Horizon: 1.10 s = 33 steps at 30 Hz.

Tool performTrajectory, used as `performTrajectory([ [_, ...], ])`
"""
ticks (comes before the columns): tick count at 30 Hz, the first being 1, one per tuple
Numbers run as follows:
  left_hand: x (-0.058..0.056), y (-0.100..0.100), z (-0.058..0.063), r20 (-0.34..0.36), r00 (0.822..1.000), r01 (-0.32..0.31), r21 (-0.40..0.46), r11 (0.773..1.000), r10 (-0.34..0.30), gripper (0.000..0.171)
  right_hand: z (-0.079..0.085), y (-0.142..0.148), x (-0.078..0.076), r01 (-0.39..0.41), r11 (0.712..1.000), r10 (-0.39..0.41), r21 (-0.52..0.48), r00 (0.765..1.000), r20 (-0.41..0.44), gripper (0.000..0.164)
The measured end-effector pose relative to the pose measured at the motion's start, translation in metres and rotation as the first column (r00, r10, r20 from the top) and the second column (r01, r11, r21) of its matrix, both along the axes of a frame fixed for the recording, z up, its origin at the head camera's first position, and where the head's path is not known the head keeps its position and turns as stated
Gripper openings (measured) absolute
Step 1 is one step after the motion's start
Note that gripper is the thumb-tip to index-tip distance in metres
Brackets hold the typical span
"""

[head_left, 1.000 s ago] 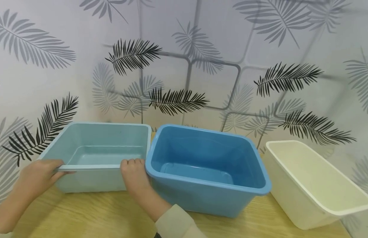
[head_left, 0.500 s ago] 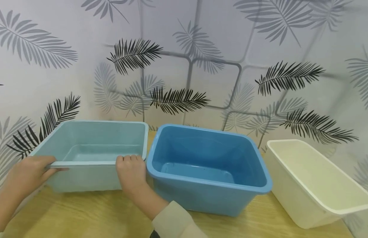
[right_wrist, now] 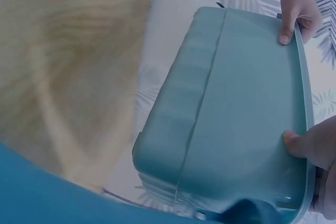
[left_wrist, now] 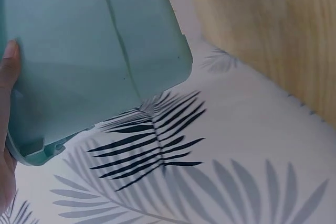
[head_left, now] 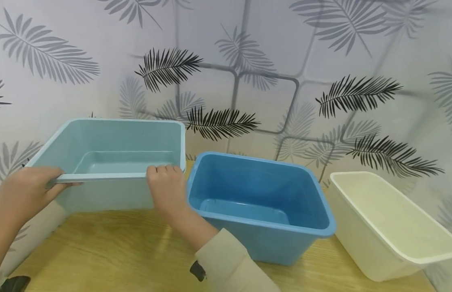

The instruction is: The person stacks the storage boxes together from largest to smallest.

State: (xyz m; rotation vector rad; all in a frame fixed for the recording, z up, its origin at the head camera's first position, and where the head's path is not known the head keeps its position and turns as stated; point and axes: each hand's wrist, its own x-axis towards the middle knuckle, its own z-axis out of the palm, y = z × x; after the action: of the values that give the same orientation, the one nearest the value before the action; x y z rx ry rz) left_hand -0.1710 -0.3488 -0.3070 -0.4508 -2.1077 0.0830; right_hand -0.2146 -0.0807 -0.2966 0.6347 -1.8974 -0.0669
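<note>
A pale teal plastic basin (head_left: 109,192) is held up over the left part of the table, its near side towards the person. My left hand (head_left: 30,192) grips the near rim close to its left corner, thumb below the rim on the outer wall. Near the right corner of that same rim, my right hand (head_left: 167,190) holds on with fingers curled over the edge. The right wrist view shows both thumbs against the basin's outer wall (right_wrist: 241,93). In the left wrist view the wall (left_wrist: 79,56) and underside fill the upper left. The basin's inside shows nothing in it.
A deeper blue basin (head_left: 262,243) stands on the table right beside the right forearm. Further right is a cream basin (head_left: 372,243), set at an angle. The wood-grain table (head_left: 116,251) meets a leaf-patterned wall covering (head_left: 255,101) behind.
Both hands have raised the teal basin off the table, after a small shift to the left. More tabletop shows beneath it. The blue and cream basins have stayed in place.
</note>
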Motion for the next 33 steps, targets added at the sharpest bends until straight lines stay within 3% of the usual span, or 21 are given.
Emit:
performTrajectory([
  [5,-0.001,0.008,0.021,0.0,1.0,0.024,0.018,1.0,-0.024,0.064,0.018,0.007,-0.002,0.004,1.0,-0.004,0.002,1.0,-0.001,0.043],
  [9,-0.002,0.013,0.039,0.0,0.999,0.034,0.032,0.999,-0.034,0.07,0.031,0.011,-0.005,-0.02,1.0,0.021,-0.017,0.999,0.029,0.036],
  [18,0.001,0.029,0.073,-0.002,1.0,-0.028,0.081,0.996,0.028,0.073,0.061,0.025,-0.003,-0.05,0.996,0.052,-0.07,0.998,0.031,0.027],
  [24,-0.006,0.048,0.086,-0.06,0.998,0.024,0.092,0.995,-0.018,0.066,0.078,0.044,-0.004,-0.054,0.995,0.067,-0.09,0.986,0.151,0.02],
  [29,-0.012,0.061,0.09,-0.112,0.991,0.08,0.105,0.991,-0.068,0.063,0.086,0.057,-0.005,-0.068,0.992,0.088,-0.107,0.978,0.188,0.021],
  [33,-0.014,0.072,0.092,-0.108,0.991,0.089,0.096,0.991,-0.078,0.062,0.087,0.068,-0.005,-0.064,0.99,0.092,-0.126,0.97,0.226,0.02],
])
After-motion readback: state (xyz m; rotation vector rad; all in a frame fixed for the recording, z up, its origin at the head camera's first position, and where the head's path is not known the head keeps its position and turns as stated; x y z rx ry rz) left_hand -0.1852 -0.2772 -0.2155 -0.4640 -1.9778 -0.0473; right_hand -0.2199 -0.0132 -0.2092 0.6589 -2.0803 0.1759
